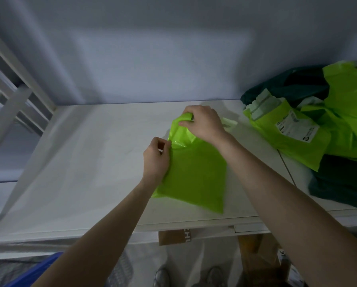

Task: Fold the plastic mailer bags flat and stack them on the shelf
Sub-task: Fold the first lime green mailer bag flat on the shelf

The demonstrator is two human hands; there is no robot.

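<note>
Pinching green mailer bag (pixel 196 175) with both hands: left (pixel 156 160) at side edge, right (pixel 202 123) at top. Thin, slippery, floppy film; best gripped at edges.

Shelf (pixel 80 162) left half bare, open from near edge to far wall. Right end blocked by heap of green mailer bags (pixel 322 129). Upright frame posts (pixel 14 100) close far-left corner. Lime bag (pixel 196 172) occupies centre.

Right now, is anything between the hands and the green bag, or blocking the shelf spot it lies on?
Nothing visible. The left hand and right hand both already grip the green mailer bag, which lies on the shelf. The pile of other bags sits apart, to the right.
</note>
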